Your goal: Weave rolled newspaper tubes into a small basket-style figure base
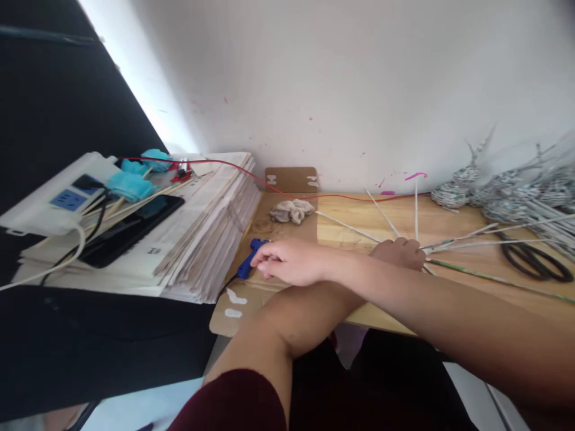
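My forearms cross over the table, the right above the left. Over on the right side, my left hand [399, 254] is closed on the point where several thin rolled-paper sticks [453, 244] meet; they fan out around it. A green-patterned paper stick [494, 279] runs from it to the right. My right hand [287, 261] is at the left, fingers slightly bent and apart, with the fingertips at the edge of a blue glue gun [248, 263]. The glue gun lies on a cardboard piece [265, 230]. The underside of my left hand's grip is hidden.
A crumpled cloth [291, 211] lies behind my right hand. At left, a paper stack [211, 239] carries a phone [135, 230] and a power strip [58, 194]. Black scissors [536, 260] and woven paper pieces [453, 193] are at right. A red wire [233, 166] runs along the wall.
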`<action>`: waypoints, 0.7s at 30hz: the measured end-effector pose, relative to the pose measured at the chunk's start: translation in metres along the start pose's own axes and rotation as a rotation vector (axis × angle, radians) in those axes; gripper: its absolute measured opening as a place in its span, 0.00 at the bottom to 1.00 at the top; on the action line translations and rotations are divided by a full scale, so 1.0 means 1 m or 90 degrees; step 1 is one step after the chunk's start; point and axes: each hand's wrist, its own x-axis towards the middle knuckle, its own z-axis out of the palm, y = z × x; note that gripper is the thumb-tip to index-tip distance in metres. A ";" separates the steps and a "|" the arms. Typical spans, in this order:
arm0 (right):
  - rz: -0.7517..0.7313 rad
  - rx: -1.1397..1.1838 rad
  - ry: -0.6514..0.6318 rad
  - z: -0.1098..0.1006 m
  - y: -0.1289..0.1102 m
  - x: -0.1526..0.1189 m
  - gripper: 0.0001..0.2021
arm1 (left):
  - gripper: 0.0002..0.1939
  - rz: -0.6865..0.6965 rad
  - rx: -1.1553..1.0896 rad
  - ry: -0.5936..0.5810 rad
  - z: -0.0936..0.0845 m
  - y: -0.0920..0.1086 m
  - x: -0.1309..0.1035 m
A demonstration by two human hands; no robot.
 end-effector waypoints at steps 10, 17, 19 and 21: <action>0.262 -0.022 -0.156 0.048 -0.016 0.067 0.27 | 0.18 -0.002 0.019 0.048 0.009 -0.002 -0.005; 0.283 0.174 0.088 0.060 -0.021 0.035 0.11 | 0.18 0.019 0.030 0.066 0.014 -0.008 -0.004; 0.241 0.276 0.149 0.055 -0.026 0.019 0.08 | 0.18 0.018 0.045 0.072 0.013 -0.007 -0.005; 0.179 0.401 0.202 0.045 -0.033 0.000 0.06 | 0.17 0.012 0.055 0.066 0.010 -0.006 -0.006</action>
